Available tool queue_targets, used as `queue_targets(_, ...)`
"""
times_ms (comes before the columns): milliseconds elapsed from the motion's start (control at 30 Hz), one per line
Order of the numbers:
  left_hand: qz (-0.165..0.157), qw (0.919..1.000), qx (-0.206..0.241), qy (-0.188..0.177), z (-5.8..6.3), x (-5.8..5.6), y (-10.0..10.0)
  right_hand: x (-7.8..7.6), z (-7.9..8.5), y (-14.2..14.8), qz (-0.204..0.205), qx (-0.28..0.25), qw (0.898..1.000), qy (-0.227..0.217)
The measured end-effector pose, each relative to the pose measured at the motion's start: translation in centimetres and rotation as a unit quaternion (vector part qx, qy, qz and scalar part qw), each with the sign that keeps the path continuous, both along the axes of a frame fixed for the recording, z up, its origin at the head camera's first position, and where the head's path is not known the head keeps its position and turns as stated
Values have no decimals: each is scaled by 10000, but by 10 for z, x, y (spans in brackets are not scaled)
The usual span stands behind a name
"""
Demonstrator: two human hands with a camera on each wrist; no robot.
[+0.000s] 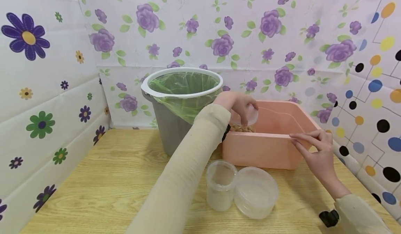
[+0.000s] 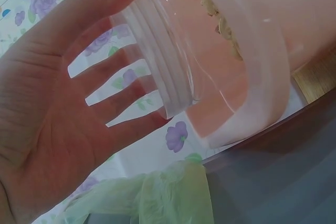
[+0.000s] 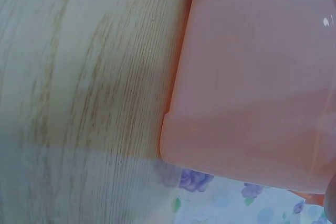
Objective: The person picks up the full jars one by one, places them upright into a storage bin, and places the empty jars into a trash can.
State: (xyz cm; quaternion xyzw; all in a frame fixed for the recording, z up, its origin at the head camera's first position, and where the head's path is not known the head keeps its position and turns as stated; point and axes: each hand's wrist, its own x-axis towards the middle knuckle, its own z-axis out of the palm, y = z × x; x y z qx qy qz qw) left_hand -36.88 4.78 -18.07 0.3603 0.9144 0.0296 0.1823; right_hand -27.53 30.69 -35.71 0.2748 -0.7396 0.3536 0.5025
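Note:
My left hand (image 1: 239, 105) reaches down into a pink plastic tub (image 1: 261, 150). It grips a clear plastic jar (image 2: 163, 51), with the thumb on one side and the fingers spread round the other, at a ridged band. Light-brown, nut-like pieces (image 1: 242, 128) lie at the tub's left end, just below that hand; the left wrist view shows them past the jar. At the tub's front right, my right hand (image 1: 319, 154) holds the rim, fingertips on top and thumb against the outer wall. Only a sliver of that hand shows in the right wrist view.
Left of the tub stands a tall grey bin (image 1: 169, 129) with a white rim and a green bag liner (image 1: 188, 105). A clear cylindrical jar (image 1: 220, 188) and a wider, round clear container (image 1: 256, 194) stand side by side on the wooden table (image 1: 103, 185). Patterned cloth surrounds the table.

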Motion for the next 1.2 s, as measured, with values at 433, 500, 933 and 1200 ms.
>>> queue_targets(433, -86, 9993, 356, -102, 15, -1, 3, -13, -13, 13, -101, 21, 9999, -111)
queue_targets(500, -69, 9996, 285, 27, 21, 0, 3, -14, -13, 15, -139, 23, 9997, -175)
queue_targets(933, 68, 9992, 377, -106, 31, 6, -7, -2, -3, 2, -159, 28, 9998, -140)
queue_targets(1200, 101, 9988, 468, -53, 40, 5, -11, -2, -3, 1, -91, -6, 9999, -72)
